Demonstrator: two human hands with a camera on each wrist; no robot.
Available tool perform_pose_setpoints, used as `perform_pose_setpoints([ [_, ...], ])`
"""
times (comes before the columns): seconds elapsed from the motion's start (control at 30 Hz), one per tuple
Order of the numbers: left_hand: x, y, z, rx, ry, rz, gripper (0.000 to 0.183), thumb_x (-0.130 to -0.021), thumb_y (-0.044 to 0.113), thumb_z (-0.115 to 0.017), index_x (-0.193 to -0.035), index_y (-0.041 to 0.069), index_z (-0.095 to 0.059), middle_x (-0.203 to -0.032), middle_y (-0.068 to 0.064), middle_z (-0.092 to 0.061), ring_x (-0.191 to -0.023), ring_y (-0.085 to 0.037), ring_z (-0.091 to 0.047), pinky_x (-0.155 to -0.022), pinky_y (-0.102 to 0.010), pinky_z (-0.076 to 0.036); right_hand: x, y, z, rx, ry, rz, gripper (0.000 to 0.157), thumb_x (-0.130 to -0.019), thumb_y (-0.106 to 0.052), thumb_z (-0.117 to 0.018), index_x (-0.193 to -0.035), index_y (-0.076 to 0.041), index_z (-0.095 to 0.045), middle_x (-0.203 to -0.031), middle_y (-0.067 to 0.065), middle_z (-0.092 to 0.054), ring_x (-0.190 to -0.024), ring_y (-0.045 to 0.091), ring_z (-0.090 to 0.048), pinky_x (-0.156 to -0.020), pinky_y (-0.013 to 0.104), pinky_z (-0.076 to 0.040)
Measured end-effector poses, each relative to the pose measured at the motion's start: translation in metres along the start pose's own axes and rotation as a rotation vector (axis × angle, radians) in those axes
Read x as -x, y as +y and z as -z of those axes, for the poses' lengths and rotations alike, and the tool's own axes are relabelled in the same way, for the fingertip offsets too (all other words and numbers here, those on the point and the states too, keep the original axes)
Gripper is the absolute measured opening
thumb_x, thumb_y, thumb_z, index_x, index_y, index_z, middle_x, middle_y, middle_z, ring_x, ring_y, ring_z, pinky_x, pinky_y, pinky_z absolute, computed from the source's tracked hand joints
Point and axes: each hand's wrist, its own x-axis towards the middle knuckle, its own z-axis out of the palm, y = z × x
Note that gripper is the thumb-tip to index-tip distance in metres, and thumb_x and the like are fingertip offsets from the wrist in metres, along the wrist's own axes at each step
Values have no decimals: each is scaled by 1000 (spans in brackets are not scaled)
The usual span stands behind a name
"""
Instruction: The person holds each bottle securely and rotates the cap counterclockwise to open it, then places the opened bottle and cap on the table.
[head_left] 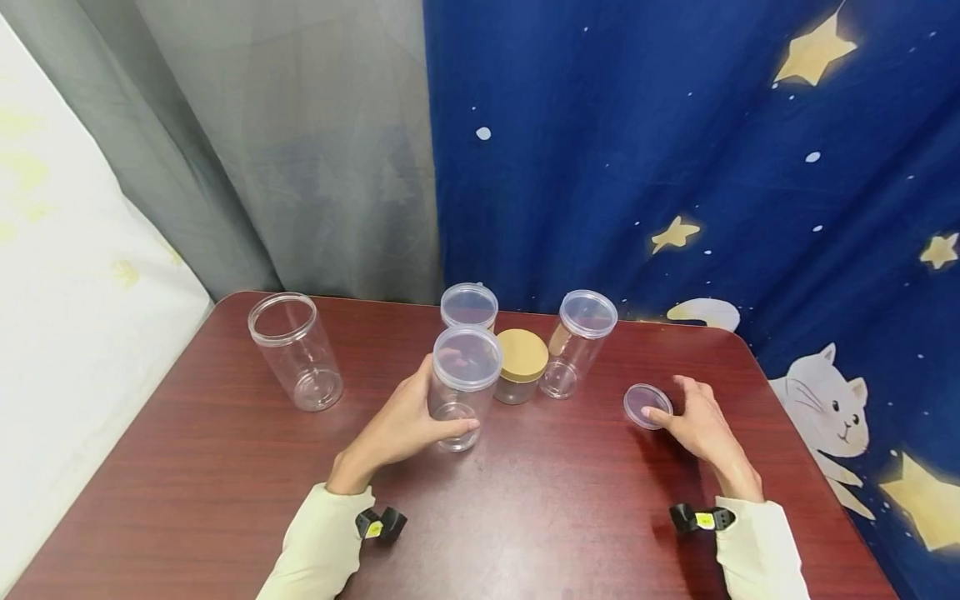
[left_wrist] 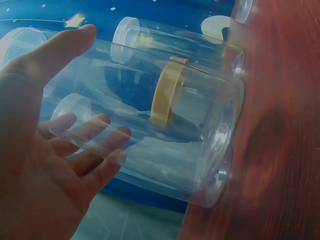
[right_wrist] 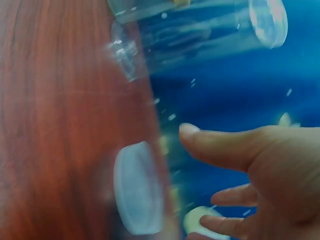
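Note:
My left hand [head_left: 408, 425] holds a tall clear jar with a translucent lid [head_left: 467, 367] from its left side, thumb in front and fingers behind. In the left wrist view the fingers [left_wrist: 102, 172] show through the wall of this clear jar [left_wrist: 165, 145], which has its base at the tabletop. My right hand [head_left: 701, 421] hovers with spread fingers by a loose round translucent lid [head_left: 637, 402]. From the head the right thumb overlaps the lid's edge; in the right wrist view the thumb [right_wrist: 215, 145] and the lid [right_wrist: 139, 192] are apart.
Behind the held jar stand another lidded clear jar [head_left: 469, 307], a short jar with a gold lid [head_left: 522, 357] and a tall lidded jar [head_left: 577, 346]. An uncovered clear jar [head_left: 296, 354] stands at the left of the brown table [head_left: 525, 533]. Curtains [head_left: 555, 167] hang along the back edge.

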Motion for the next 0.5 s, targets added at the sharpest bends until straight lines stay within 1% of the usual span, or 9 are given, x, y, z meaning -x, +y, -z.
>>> perform_pose_setpoints([
  [0.07,-1,0,-1,-11,0,4,84,-72,31,-90,-138,17,-41,-124,1,-61,-113,-15,-59,-100,-43,-47,6,-12,6,41,67,12,77,-90,-34,-71,-139,14,-37,-135,39,-39,-123,53,-40,-102,66,-33],
  [0.13,-1,0,-1,-22,2,3,84,-71,31,-90,-138,17,-41,-124,0,-61,-113,-15,-59,-100,-43,-47,14,-27,12,59,156,37,69,-91,-32,-70,-136,12,-43,-131,36,-46,-119,52,-45,-99,65,-36],
  [0.23,0,0,-2,-24,4,6,85,-71,32,-90,-139,17,-40,-125,0,-61,-113,-16,-59,-100,-44,-47,24,-49,16,28,310,106,56,-92,-24,-70,-133,7,-49,-126,30,-57,-112,45,-54,-93,60,-44],
  [0.27,0,0,-3,-20,2,9,85,-71,32,-89,-139,17,-40,-125,1,-61,-113,-15,-59,-100,-43,-47,26,-57,17,9,360,135,54,-91,-22,-71,-133,5,-50,-123,27,-61,-109,42,-58,-91,55,-47],
  [0.33,0,0,-3,-18,-1,13,85,-72,33,-89,-139,18,-40,-125,1,-60,-113,-15,-59,-100,-43,-47,30,-71,17,-43,450,193,48,-90,-17,-73,-131,1,-53,-118,20,-67,-103,33,-64,-87,37,-52],
  [0.37,0,-1,-4,-17,-2,13,85,-72,33,-89,-139,18,-40,-125,2,-60,-113,-15,-59,-100,-43,-47,31,-77,17,-70,495,226,46,-89,-14,-73,-129,0,-56,-114,17,-69,-99,29,-66,-84,28,-52],
  [0.43,0,-1,-5,-18,-6,13,86,-72,34,-89,-140,19,-39,-126,3,-60,-113,-14,-59,-100,-43,-48,32,-91,16,-128,573,289,41,-87,-9,-75,-124,-2,-60,-107,12,-72,-91,17,-68,-78,13,-48],
  [0.5,-1,0,-5,-18,-8,5,86,-72,35,-89,-140,19,-39,-126,3,-60,-113,-14,-59,-100,-43,-48,33,-103,14,-194,632,376,38,-84,-5,-76,-120,-2,-64,-102,10,-74,-86,9,-66,-76,5,-43],
])
